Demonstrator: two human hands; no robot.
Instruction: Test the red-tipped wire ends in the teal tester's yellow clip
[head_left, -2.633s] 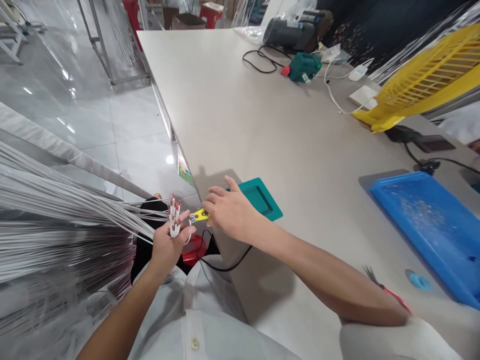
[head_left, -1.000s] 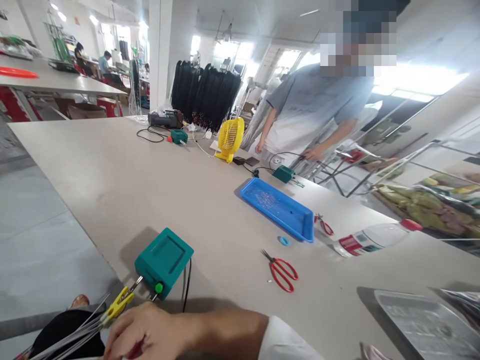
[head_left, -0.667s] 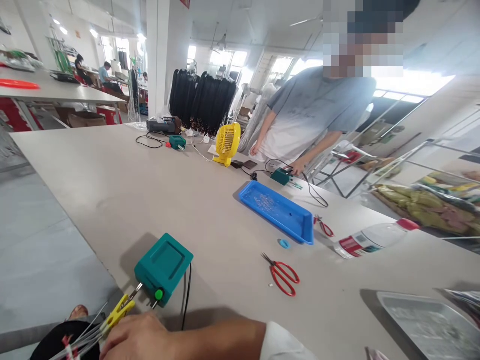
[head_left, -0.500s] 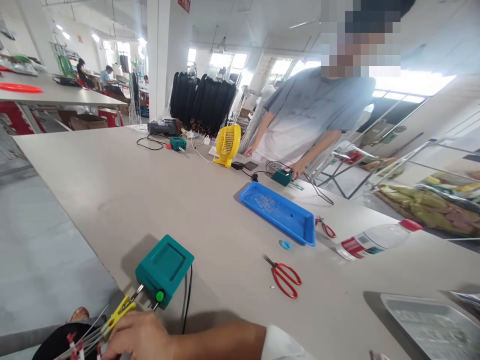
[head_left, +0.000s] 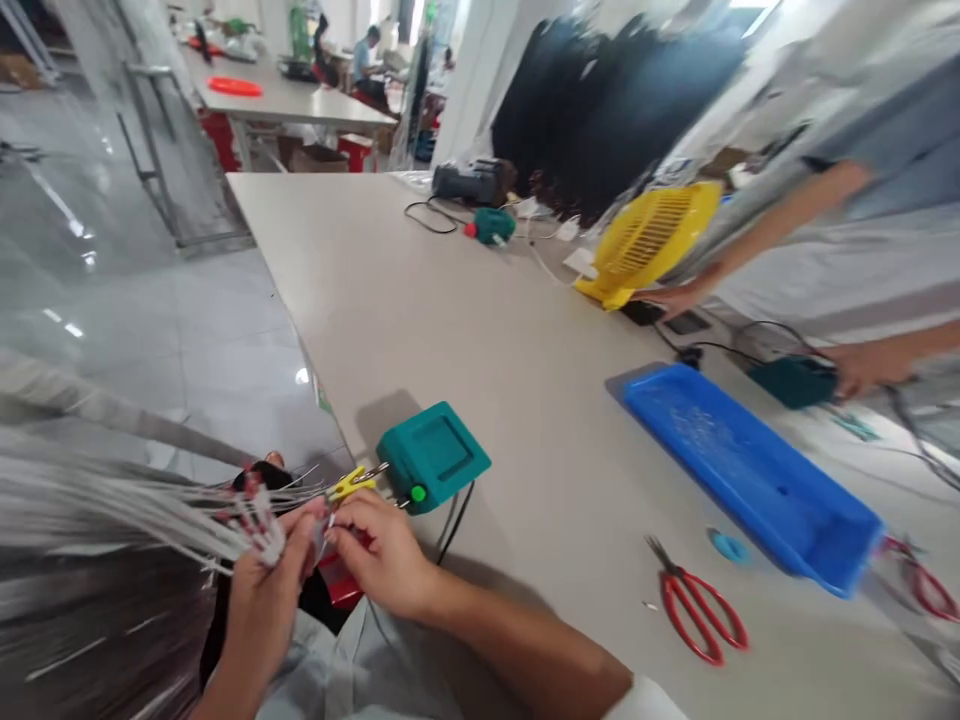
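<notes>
My left hand [head_left: 266, 575] is closed round a bundle of thin white wires with red tips [head_left: 150, 510] that fans out to the left. My right hand [head_left: 379, 550] is beside it at the table's near edge, its fingers pinched together close to the wire ends; what they hold is too blurred to name. A yellow clip [head_left: 349, 484] sticks out just above both hands. It is attached to a small teal box [head_left: 433, 462] with a green button and a black cord.
The beige table [head_left: 450, 300] carries red scissors [head_left: 694, 610], a blue tray [head_left: 750, 475], a yellow fan [head_left: 649, 240] and a second teal box [head_left: 791, 380]. Another person's hands are at the far right by that box. Shiny floor lies left.
The view has swung down and to the left. My left hand with the wire bundle has come into sight, and my right hand has moved off the table edge to meet it.
</notes>
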